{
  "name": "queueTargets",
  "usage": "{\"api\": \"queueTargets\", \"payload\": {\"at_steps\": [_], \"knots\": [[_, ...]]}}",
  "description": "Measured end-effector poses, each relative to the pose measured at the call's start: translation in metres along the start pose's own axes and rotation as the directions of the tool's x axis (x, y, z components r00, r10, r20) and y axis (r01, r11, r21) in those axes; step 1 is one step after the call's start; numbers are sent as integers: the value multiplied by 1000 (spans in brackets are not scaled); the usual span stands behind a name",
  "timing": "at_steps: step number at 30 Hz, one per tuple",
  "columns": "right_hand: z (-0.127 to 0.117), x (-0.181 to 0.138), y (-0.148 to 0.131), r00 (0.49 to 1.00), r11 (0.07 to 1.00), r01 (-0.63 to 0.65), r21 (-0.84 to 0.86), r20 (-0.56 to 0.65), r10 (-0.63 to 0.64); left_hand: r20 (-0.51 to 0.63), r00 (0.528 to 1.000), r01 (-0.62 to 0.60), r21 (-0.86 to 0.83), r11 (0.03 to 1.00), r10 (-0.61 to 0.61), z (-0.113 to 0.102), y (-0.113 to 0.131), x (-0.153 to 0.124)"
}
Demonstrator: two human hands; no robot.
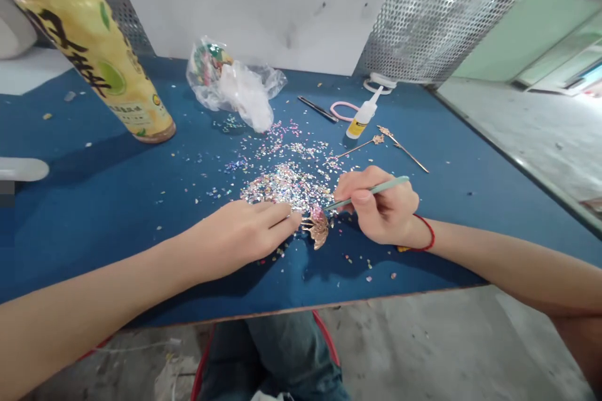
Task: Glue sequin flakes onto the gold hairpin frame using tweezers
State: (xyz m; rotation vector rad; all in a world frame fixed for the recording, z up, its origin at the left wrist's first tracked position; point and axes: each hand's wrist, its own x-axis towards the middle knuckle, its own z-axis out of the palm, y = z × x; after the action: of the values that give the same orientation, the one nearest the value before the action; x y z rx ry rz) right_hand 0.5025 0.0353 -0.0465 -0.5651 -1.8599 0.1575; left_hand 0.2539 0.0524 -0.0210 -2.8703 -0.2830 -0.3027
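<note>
Left hand (239, 238): the fingers are pressed together and laid low on the desk (94, 225), tips just beside the ornament; contact cannot be told, though steadying is suggested.

Right hand (380, 207): a slim pale-green stick (371, 191) is pinched pen-fashion, its tip brought to the ornament, seemingly for fine control.

Gold filigree ornament (318, 229): it is laid between both hands, with pink flakes on it.

Beyond the ornament: a heap of glitter flakes (286, 188) is spread. A glue bottle (362, 114), two gold hairpins (402, 147), tweezers (318, 108) and a plastic bag (230, 84) are kept within reach, it appears.

Left of the ornament: a yellow drink bottle (89, 44) is stood well apart.
</note>
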Motion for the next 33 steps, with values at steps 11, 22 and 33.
{"api": "queueTargets", "payload": {"at_steps": [11, 22, 33], "knots": [[-6, 15, -19, 978, 980, 102, -169, 196, -68, 28, 999, 17, -34, 999, -16, 2, 5, 6], [1, 4, -13, 970, 938, 233, -256, 132, -205, 133, 990, 43, -21, 999, -40, -1, 6, 9], [1, 6, -20, 981, 912, 174, -370, 145, -129, 169, 985, 49, -14, 999, -46, -3, 6, 7]]}}
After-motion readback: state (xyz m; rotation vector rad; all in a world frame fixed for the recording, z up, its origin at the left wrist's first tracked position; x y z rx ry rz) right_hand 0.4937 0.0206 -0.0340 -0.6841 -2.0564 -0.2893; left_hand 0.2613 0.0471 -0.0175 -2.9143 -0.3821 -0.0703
